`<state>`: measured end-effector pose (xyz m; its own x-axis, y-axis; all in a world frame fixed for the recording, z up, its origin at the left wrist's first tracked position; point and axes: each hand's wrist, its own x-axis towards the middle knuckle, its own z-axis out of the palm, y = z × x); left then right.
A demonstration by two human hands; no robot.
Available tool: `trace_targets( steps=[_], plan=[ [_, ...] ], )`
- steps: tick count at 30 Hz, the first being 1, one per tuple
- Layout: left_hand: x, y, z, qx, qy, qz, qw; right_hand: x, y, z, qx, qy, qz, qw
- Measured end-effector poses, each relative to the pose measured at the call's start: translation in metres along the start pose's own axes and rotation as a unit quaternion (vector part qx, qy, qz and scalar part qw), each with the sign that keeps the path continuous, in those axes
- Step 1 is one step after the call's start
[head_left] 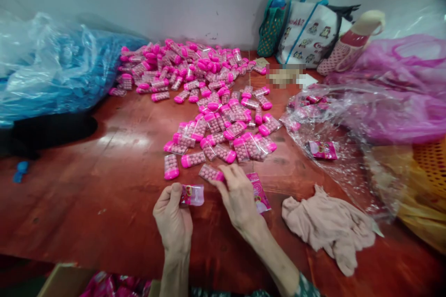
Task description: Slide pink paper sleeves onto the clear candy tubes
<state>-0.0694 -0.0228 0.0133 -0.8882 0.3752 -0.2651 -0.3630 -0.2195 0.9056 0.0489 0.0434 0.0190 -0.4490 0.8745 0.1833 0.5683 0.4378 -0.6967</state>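
Observation:
My left hand (173,218) is closed around a small clear plastic sleeve with a pink printed label (192,194), held just above the red table (104,195). My right hand (237,197) reaches forward, fingers curled over a clear tube of pink candy with a pink cap (211,174). Under my right hand lies a flat pink printed packet (259,195). A large scatter of the same pink-capped candy tubes (209,102) spreads from just beyond my hands to the back wall.
A big blue-filled plastic bag (52,69) lies at left. Crumpled clear plastic (334,134) holding pink packets and a pink bag (400,88) sit at right, over an orange basket (428,167). A beige cloth (331,227) lies right of my hands. Tote bags (306,32) stand against the wall.

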Motion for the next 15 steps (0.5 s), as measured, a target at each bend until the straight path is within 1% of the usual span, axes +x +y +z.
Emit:
trace_targets(
  steps=[2,3,5,6,7,9,11,13,15],
  plan=[
    [-0.001,0.001,0.001,-0.005,-0.001,-0.001,1.0,-0.006,-0.002,0.014,-0.034,-0.011,-0.027,0.999],
    [-0.002,0.002,0.002,-0.008,-0.001,-0.001,1.0,-0.013,-0.003,0.02,-0.045,-0.005,-0.036,0.998],
    [-0.002,0.003,0.003,-0.012,-0.001,0.0,1.0,-0.03,-0.003,0.025,-0.087,0.053,-0.068,0.993],
    [-0.002,0.004,0.003,-0.014,-0.002,-0.001,1.0,-0.039,-0.004,0.024,-0.097,0.071,-0.087,0.989],
    [-0.001,0.004,0.002,-0.014,-0.002,-0.002,1.0,-0.046,-0.004,0.022,-0.095,0.075,-0.103,0.987],
    [-0.001,0.005,0.001,-0.015,-0.004,-0.007,1.0,-0.053,-0.004,0.013,-0.08,0.033,-0.124,0.989],
    [0.0,0.006,-0.001,-0.015,-0.008,-0.015,1.0,-0.052,-0.003,0.005,-0.075,-0.037,-0.148,0.985],
    [0.001,0.007,-0.003,-0.017,-0.013,-0.023,1.0,-0.046,-0.001,0.002,-0.077,-0.11,-0.183,0.974],
    [0.002,0.009,-0.006,-0.018,-0.014,-0.032,0.999,-0.04,0.003,0.005,-0.073,-0.167,-0.21,0.961]
  ],
)
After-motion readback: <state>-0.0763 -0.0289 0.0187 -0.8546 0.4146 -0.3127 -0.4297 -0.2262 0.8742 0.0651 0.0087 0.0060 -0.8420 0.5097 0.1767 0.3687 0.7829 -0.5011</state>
